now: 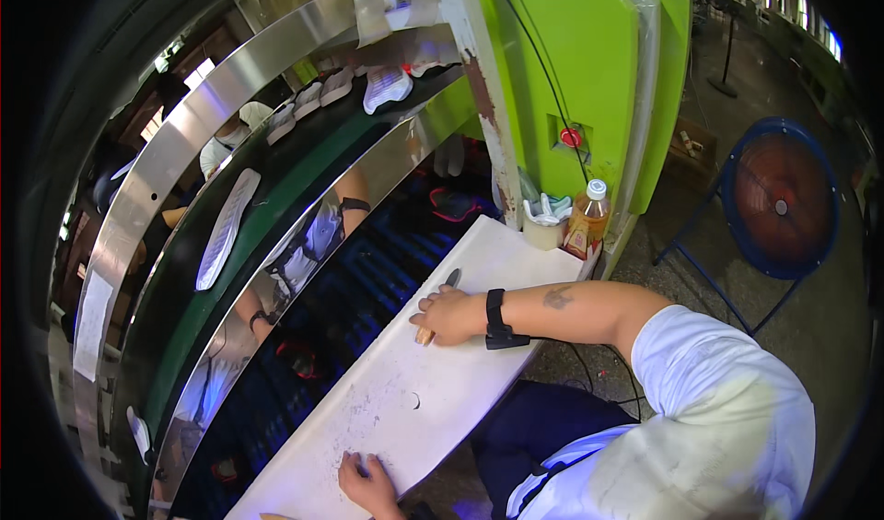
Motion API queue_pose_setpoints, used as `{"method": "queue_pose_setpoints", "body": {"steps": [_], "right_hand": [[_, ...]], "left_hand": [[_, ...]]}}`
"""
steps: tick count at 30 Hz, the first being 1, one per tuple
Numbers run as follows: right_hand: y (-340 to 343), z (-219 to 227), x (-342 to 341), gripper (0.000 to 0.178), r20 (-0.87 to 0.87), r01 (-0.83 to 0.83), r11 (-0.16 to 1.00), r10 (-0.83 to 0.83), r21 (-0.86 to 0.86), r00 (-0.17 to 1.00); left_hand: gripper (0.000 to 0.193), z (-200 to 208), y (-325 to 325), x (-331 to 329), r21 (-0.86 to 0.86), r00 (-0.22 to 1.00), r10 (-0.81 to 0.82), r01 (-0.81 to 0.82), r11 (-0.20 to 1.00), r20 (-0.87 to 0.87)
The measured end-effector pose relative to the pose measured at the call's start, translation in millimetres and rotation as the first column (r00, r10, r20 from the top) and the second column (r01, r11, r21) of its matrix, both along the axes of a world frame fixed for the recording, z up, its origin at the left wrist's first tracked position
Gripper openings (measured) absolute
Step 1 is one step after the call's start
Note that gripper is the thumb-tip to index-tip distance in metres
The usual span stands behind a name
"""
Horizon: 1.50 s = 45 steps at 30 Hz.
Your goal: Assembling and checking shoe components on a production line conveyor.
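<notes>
My right hand point(451, 317), with a black band on its wrist, rests on the white tabletop point(405, 400). Its fingers wrap round a knife; the wooden handle point(424, 335) shows below the hand and the short dark blade point(453, 278) above it, pointing to the far side. Nearer to me, my left hand point(370, 486) lies at the table's near part, fingers loosely bent and apart, with nothing visible in them. Dark scuffs and a small dark curved scrap point(416, 400) mark the surface between the hands.
Left of the table runs a dark blue-lit channel with red-outlined shoe parts point(299, 359). Beyond it, a green conveyor belt point(267, 234) carries white shoe soles point(227, 230). A bottle point(589, 214) and white cup point(543, 233) stand at the far corner; a fan point(780, 198) stands right.
</notes>
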State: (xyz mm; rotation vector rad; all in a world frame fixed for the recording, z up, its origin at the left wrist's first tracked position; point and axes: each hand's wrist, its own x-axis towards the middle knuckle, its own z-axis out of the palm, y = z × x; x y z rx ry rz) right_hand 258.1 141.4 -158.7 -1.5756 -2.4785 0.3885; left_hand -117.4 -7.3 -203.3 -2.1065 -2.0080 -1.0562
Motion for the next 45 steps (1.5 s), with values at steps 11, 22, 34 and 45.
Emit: {"method": "queue_pose_setpoints", "body": {"steps": [11, 22, 34, 45], "right_hand": [[-3.0, 30.8, 90.6, 0.064, 0.303, 0.235, 0.97, -0.205, -0.065, 0.931], [126.8, 90.5, 68.7, 0.067, 0.569, 0.271, 0.956, -0.16, -0.116, 0.806], [244.2, 14.3, 98.9, 0.089, 0.394, 0.334, 0.942, -0.311, 0.009, 0.865], [123.7, 91.3, 5.1, 0.073, 0.276, -0.101, 0.948, 0.014, 0.303, 0.961]], "left_hand": [[0.031, -12.0, -0.7, -5.9, -0.011, 0.998, 0.046, -0.046, 0.999, 0.04], [0.034, 1.7, -1.7, 0.0, -0.092, 0.997, 0.082, -0.081, 0.992, 0.013], [0.038, 9.2, 4.4, -3.6, -0.108, 0.994, 0.083, -0.076, 0.991, 0.065], [0.035, -0.9, 0.5, -6.8, -0.005, 0.998, 0.047, -0.047, 0.999, 0.045]]}}
